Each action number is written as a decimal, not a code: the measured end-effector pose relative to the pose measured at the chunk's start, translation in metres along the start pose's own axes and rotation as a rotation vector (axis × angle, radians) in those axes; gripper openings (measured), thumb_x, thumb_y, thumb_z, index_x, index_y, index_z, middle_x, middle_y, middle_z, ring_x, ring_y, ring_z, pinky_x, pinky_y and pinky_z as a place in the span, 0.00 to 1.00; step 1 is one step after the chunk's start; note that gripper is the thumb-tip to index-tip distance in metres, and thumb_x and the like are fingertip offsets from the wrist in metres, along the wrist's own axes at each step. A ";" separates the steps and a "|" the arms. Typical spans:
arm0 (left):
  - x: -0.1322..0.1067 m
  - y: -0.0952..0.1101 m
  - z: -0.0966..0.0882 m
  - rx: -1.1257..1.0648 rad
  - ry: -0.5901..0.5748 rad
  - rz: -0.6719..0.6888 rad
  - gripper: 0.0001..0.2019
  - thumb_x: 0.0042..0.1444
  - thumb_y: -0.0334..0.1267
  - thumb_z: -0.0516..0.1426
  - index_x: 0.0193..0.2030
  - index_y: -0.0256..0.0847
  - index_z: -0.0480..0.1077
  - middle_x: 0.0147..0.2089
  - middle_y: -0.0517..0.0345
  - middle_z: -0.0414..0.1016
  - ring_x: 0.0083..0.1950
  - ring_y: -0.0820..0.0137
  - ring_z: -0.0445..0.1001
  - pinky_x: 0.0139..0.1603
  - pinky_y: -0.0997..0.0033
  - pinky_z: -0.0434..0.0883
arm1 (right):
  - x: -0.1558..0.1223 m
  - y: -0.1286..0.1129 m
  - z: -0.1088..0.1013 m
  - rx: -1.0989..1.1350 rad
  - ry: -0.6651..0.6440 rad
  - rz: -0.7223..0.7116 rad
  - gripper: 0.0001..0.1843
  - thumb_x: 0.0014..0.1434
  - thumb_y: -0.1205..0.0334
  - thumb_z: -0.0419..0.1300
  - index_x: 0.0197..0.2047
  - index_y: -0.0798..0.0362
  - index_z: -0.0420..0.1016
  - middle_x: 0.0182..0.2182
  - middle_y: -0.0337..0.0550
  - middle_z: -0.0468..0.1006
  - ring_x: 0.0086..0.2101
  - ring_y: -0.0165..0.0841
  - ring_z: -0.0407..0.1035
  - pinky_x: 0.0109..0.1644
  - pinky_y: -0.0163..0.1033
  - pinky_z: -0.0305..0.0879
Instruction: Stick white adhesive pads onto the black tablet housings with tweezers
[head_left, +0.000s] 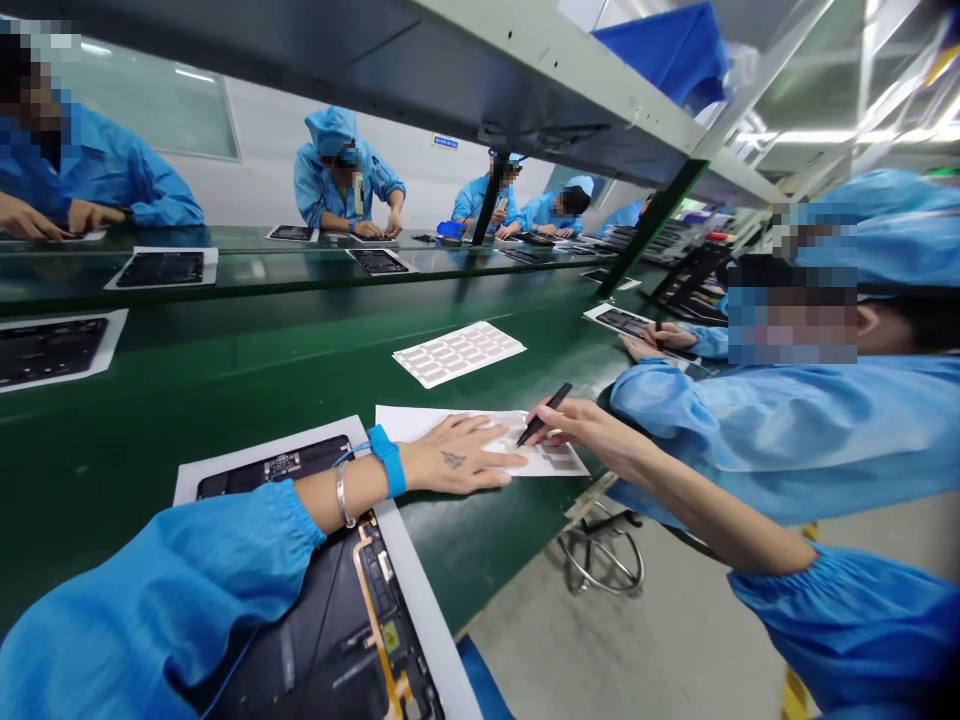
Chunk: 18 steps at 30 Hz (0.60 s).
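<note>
My left hand (459, 457) lies flat, fingers stretched out, on a white sheet of grey stickers (555, 458) near the front edge of the green conveyor belt (225, 390). A blue wrist strap and a metal bangle sit on that wrist. My right hand (574, 420) is closed on black tweezers (544, 413), whose tip touches the sheet just beyond my left fingertips. Under my left forearm lies an opened tablet (360, 620) on a white tray, its boards and an orange flex cable showing.
A second white sticker sheet (458, 352) lies further out on the belt. More opened tablets on white trays (161, 268) line the belt. A co-worker in blue (795, 420) sits close on my right; several others work along the far side. A metal stool ring (604, 558) stands on the floor.
</note>
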<state>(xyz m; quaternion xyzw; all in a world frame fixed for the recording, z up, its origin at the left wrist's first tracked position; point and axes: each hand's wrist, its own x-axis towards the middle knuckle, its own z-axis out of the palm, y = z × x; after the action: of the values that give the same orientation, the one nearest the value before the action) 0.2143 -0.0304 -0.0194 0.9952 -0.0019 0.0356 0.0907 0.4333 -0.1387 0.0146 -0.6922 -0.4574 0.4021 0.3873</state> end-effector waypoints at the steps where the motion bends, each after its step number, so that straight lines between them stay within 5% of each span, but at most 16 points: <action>1: 0.001 -0.001 0.002 0.004 0.012 0.003 0.23 0.71 0.51 0.44 0.69 0.55 0.59 0.74 0.53 0.50 0.74 0.53 0.48 0.71 0.50 0.49 | 0.000 0.000 -0.001 0.004 -0.003 0.003 0.31 0.46 0.32 0.66 0.34 0.54 0.78 0.31 0.49 0.84 0.33 0.36 0.75 0.36 0.37 0.67; 10: 0.003 -0.005 0.013 0.021 0.061 0.023 0.22 0.71 0.51 0.43 0.69 0.57 0.59 0.73 0.55 0.53 0.73 0.53 0.49 0.70 0.51 0.49 | 0.005 0.007 -0.006 0.012 0.033 0.032 0.28 0.47 0.33 0.67 0.34 0.52 0.80 0.30 0.46 0.82 0.33 0.35 0.73 0.36 0.37 0.66; 18: 0.003 -0.003 0.011 0.056 0.056 0.010 0.22 0.71 0.48 0.43 0.69 0.57 0.58 0.73 0.55 0.54 0.73 0.55 0.51 0.70 0.51 0.50 | -0.009 0.007 0.013 0.104 0.265 -0.124 0.31 0.39 0.32 0.70 0.29 0.53 0.79 0.25 0.43 0.77 0.27 0.32 0.67 0.35 0.39 0.66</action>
<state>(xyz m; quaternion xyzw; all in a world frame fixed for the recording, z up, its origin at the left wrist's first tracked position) 0.2182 -0.0293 -0.0306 0.9960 -0.0034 0.0638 0.0625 0.4210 -0.1464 0.0053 -0.6885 -0.4229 0.3056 0.5037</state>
